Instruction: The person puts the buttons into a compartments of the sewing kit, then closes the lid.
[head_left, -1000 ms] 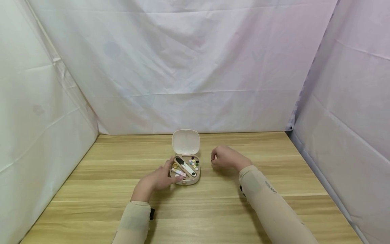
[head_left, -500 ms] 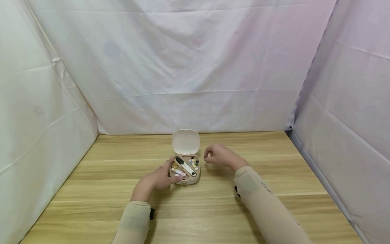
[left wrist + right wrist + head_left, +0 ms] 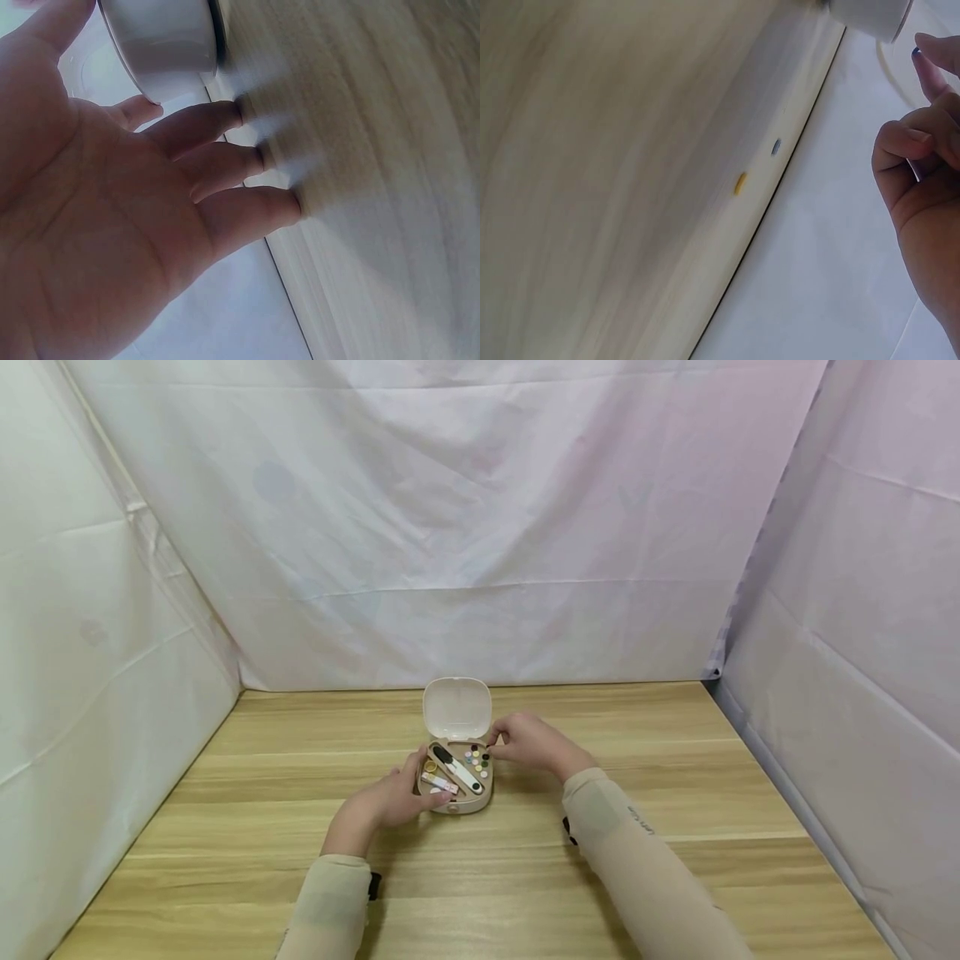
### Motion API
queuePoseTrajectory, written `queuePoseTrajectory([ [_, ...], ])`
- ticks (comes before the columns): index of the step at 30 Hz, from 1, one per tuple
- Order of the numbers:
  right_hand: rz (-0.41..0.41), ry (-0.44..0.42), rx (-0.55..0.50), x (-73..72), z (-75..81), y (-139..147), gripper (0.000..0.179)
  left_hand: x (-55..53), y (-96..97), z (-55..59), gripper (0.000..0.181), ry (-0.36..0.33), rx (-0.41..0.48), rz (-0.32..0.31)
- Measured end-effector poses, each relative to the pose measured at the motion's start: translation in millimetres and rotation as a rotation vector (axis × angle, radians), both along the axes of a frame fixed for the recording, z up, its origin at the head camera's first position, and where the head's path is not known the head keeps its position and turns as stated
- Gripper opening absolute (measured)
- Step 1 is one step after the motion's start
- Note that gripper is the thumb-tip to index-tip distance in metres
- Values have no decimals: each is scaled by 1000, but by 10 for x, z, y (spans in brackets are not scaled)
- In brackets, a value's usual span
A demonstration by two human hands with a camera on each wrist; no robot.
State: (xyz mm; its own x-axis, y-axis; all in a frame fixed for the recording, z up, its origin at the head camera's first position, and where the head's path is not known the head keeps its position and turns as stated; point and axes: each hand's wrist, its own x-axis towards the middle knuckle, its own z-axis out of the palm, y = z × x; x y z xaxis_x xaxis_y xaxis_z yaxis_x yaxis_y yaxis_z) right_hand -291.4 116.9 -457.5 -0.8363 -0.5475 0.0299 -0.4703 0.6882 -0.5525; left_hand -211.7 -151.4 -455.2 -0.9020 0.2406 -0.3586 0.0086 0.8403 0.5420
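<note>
An open sewing box (image 3: 471, 807) stands on the table with its pale lid (image 3: 457, 708) raised. My left hand (image 3: 390, 797) holds it, thumb at the front edge and fingers along the left side. In the left wrist view, several fingertips (image 3: 281, 204) rest on the tabletop beside the box wall (image 3: 165, 45). A long white-and-black tool (image 3: 457, 770) lies diagonally in the tray, between colourful buttons (image 3: 477, 762) and a gold ring (image 3: 431, 767). My right hand (image 3: 528, 743) pinches a small dark button (image 3: 916, 52) between thumb and index finger, right at the box's back right rim.
Two small button-like pieces, one yellow (image 3: 739, 183) and one grey-blue (image 3: 775, 147), are on the wooden table (image 3: 480, 893) in the right wrist view. White cloth (image 3: 465, 527) hangs behind the table and along both sides.
My right hand has moved left across the table to the box's right rim, carrying the small dark button. The left hand and the box have stayed in place.
</note>
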Motion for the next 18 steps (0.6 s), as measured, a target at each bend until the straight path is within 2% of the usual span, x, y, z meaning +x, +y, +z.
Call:
queuePoseTrajectory([
  [18, -6, 26, 38, -3, -5, -293, 8, 11, 7, 29, 108, -7, 14, -2],
])
